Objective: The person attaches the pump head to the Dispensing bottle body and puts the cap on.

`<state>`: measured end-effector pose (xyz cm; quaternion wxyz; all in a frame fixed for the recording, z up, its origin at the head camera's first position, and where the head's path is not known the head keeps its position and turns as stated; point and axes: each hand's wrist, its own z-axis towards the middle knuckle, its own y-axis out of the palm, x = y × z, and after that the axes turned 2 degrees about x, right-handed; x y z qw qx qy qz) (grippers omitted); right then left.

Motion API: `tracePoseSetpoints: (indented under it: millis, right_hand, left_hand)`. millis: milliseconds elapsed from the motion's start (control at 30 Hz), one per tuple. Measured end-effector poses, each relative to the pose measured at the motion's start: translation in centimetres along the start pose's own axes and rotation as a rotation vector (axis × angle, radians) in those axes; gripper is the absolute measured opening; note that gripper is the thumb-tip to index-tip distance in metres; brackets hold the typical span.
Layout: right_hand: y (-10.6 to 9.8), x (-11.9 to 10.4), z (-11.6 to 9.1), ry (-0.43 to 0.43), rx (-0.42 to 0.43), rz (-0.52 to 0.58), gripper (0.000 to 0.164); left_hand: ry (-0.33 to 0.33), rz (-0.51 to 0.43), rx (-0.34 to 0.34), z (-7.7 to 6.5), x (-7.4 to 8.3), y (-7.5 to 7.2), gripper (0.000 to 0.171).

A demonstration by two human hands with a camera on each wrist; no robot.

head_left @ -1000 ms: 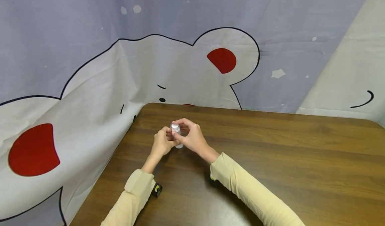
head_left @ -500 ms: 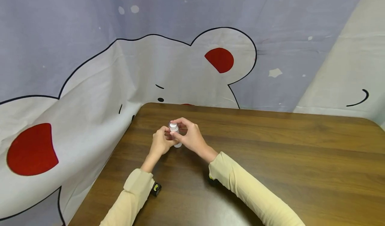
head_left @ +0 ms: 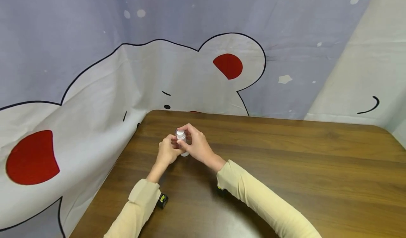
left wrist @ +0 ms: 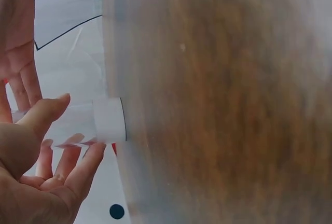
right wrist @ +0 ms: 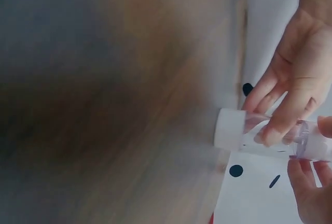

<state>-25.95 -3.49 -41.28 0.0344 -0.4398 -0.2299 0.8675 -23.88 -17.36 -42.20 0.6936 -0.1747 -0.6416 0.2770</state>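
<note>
Both hands are together on a small clear bottle (head_left: 184, 154) with a white base, upright above the far left part of the table. My left hand (head_left: 166, 151) holds its clear body between thumb and fingers. Higher up, my right hand (head_left: 200, 146) pinches the clear cap (right wrist: 317, 147) at the top, through which a white part shows. In the left wrist view the white base (left wrist: 110, 120) sticks out below the left fingers. The right wrist view shows the left thumb across the body and the right fingertips around the cap.
A brown wooden table (head_left: 285, 160) extends to the right and toward me. Behind it and along its left side hangs a curtain (head_left: 158, 72) with white bear prints. A black wrist camera (head_left: 162, 200) sits at the left cuff.
The whole head view shifts slightly, with hands, bottle and table corner all a little further left. Both hands keep the same grip on the bottle and its cap.
</note>
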Motion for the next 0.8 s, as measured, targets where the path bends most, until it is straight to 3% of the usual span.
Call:
tracePoseSetpoints:
  millis: [267,433,633,800]
  right_hand:
    - [-1.0,0.4,0.6,0.042,-0.040,0.021,0.054]
    - [-1.7,0.7,0.5,0.037,-0.060,-0.041,0.062]
    - [-2.9,0.7,-0.9,0.021,-0.097,-0.150,0.067]
    - [-4.9,0.6,-3.1,0.065,-0.107,-0.249,0.067]
  left_hand:
    - [0.001,0.034,0.003,0.6,0.8,0.6,0.047]
    - [0.008,0.046,0.028,0.9,1.2,0.9,0.049]
    - [0.022,0.054,0.036,0.4,0.7,1.0,0.060]
    - [0.028,0.104,0.072,-1.1,0.6,0.6,0.076]
